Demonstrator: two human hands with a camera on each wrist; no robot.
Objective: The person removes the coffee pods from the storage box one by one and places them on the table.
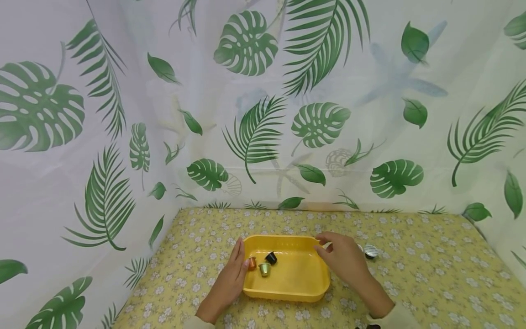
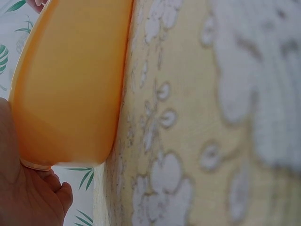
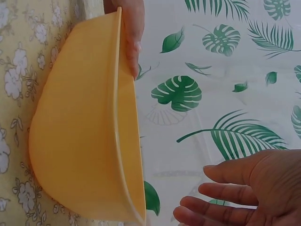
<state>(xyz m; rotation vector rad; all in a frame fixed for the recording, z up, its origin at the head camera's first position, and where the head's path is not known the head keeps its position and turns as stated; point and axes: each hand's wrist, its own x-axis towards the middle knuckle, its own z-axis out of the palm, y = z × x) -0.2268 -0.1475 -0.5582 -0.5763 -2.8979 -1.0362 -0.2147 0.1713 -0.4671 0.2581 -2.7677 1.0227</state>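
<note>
Pale sleeves [image 1: 392, 318] nearest, cut off by the bottom edge; a dark bit [image 1: 373, 326] beside the right one is also cut, can't identify. Tray [image 1: 296, 274], yellow, sits between the hands on the floral cloth [image 1: 164, 301]. Left hand [image 1: 233, 276] clamped on its left end, thumb at the rim, fingers together along the outer wall; the wrist view shows them only partly, past the corner. Right hand [image 1: 347, 258] at the far right corner, fingers apart and straight-ish, clear of the rim in its own wrist view, gripping nothing.

Three capsules lie in the tray's left part: orange [image 1: 252, 263] by the left thumb, contact can't tell; green [image 1: 265, 269]; black [image 1: 271, 258] just beside it. Silver-topped capsule [image 1: 371, 251] on the cloth, right of the tray; pale thing [image 1: 360, 247] next to it mostly hidden by the right hand. Leaf-print sheet [image 1: 263, 196] behind. Left wrist view: cloth blurred up close.
</note>
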